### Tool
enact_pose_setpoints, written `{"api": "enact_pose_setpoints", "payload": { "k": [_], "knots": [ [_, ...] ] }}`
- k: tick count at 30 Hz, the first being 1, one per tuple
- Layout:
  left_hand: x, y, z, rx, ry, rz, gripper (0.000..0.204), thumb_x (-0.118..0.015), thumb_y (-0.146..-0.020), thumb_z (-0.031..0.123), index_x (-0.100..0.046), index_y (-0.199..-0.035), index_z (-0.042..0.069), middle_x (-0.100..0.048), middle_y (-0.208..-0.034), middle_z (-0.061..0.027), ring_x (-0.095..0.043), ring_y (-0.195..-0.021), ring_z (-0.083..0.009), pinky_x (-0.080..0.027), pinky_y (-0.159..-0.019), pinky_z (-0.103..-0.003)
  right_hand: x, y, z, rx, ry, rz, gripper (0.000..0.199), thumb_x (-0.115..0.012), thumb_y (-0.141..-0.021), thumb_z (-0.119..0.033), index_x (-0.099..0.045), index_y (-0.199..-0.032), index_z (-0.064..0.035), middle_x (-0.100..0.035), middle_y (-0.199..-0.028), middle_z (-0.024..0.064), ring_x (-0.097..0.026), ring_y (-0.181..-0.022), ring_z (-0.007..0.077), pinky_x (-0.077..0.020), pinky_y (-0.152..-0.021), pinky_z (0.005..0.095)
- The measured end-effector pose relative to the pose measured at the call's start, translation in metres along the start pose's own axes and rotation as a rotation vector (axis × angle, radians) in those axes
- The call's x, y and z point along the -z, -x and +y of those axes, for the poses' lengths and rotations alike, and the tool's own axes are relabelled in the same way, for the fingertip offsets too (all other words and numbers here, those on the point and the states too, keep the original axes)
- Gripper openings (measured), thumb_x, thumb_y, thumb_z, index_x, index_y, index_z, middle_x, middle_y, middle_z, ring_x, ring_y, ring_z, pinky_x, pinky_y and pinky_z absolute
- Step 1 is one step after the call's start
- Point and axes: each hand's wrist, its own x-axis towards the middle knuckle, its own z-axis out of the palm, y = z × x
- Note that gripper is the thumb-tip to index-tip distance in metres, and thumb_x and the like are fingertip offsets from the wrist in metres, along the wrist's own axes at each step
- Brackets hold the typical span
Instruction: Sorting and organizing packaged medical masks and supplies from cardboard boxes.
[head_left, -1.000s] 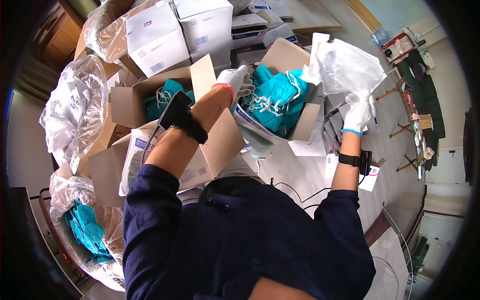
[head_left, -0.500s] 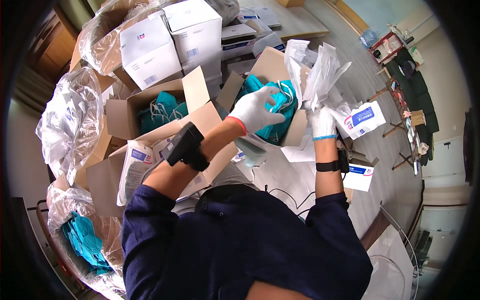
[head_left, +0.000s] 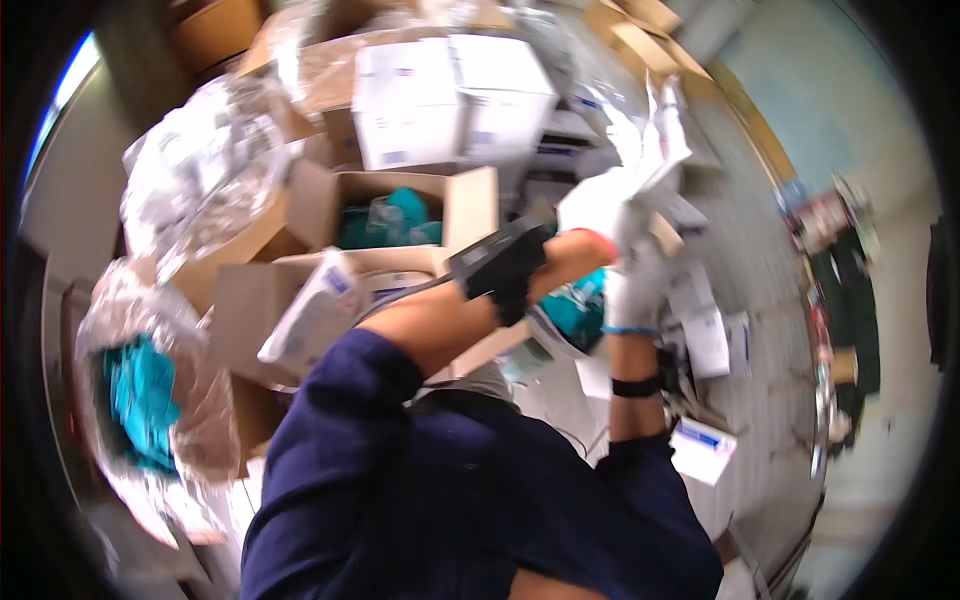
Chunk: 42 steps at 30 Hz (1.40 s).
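My right hand (head_left: 636, 288), in a white glove with a blue cuff, grips a bundle of white plastic pouches (head_left: 655, 140) that stands up from it. Reaching across from the left, my left hand (head_left: 592, 208) in a white glove with an orange cuff is against or right beside the pouches. Motion smears its fingers. Below my hands, partly hidden by my left forearm, are teal face masks (head_left: 575, 312) in a carton. Farther left, another open carton (head_left: 470, 212) holds teal masks with white straps (head_left: 392, 220).
Two tall white boxes (head_left: 408, 105) stand behind the cartons. A white packet (head_left: 318, 308) leans in a nearer carton. At the left are a clear bag of white pouches (head_left: 205, 165) and a plastic-lined carton of teal masks (head_left: 140, 400). A white packet (head_left: 702, 450) lies right of my right forearm.
My left hand has moved from above the masks to the pouches at my right hand. The whole view has swung, shifting most of the cartons rightward, and is now blurred.
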Motion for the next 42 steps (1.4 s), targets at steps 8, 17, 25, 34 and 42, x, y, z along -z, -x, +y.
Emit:
{"api": "enact_pose_setpoints", "payload": {
  "k": [8, 17, 25, 34, 42],
  "knots": [
    [0.123, 0.011, -0.028, -0.092, -0.099, 0.469, 0.034, -0.062, -0.086, 0.028, -0.064, -0.115, 0.009, -0.069, -0.102, -0.015, -0.067, -0.084, -0.0332, -0.053, -0.077, -0.042, 0.007, -0.039, -0.079, -0.637, -1.49, -0.069, 0.021, -0.059, -0.099, -0.019, -0.066, -0.105, -0.0005, -0.06, -0.077, 0.0031, -0.045, -0.053, 0.0058, -0.034, -0.044, 0.0177],
    [0.324, 0.107, -0.176, 0.2, -0.46, 0.923, 0.031, -0.06, -0.089, 0.032, -0.069, -0.105, 0.007, -0.071, -0.093, -0.015, -0.067, -0.08, -0.03, -0.052, -0.074, -0.04, -0.027, 0.024, -0.167, 0.02, -1.068, -0.783, 0.05, -0.065, -0.096, -0.019, -0.047, -0.138, 0.0006, -0.059, -0.126, 0.0156, -0.061, -0.106, 0.0189, -0.0518, -0.09, 0.0316],
    [0.442, 0.23, -0.344, 0.388, -0.436, 1.545, 0.033, -0.055, -0.09, 0.031, -0.069, -0.105, 0.006, -0.07, -0.092, -0.0202, -0.068, -0.085, -0.0363, -0.052, -0.076, -0.043, -0.046, 0.053, -0.196, 0.648, -0.344, -0.656, 0.055, -0.073, -0.083, -0.031, -0.057, -0.127, -0.004, -0.063, -0.122, 0.0177, -0.061, -0.11, 0.0372, -0.0483, -0.096, 0.0444],
    [0.44, 0.274, -0.545, 0.975, -0.733, 1.118, 0.037, -0.046, -0.098, 0.029, -0.057, -0.13, 0.014, -0.056, -0.129, -0.0227, -0.059, -0.11, -0.0415, -0.05, -0.091, -0.044, -0.075, 0.041, -0.232, 0.558, -0.166, -0.784, 0.053, -0.077, -0.07, -0.01, -0.061, -0.12, -0.0045, -0.065, -0.116, 0.0156, -0.062, -0.103, 0.0359, -0.0486, -0.091, 0.0443],
    [0.426, 0.201, -0.678, 0.919, -0.682, 1.095, 0.044, -0.048, -0.097, 0.029, -0.048, -0.14, 0.019, -0.032, -0.149, -0.0185, -0.048, -0.121, -0.0474, -0.045, -0.101, -0.043, -0.099, 0.032, -0.261, 0.574, -0.034, -0.859, 0.046, -0.075, -0.07, -0.016, -0.063, -0.113, -0.0043, -0.066, -0.112, 0.0162, -0.062, -0.096, 0.0373, -0.0489, -0.087, 0.0463]
  ]
}}
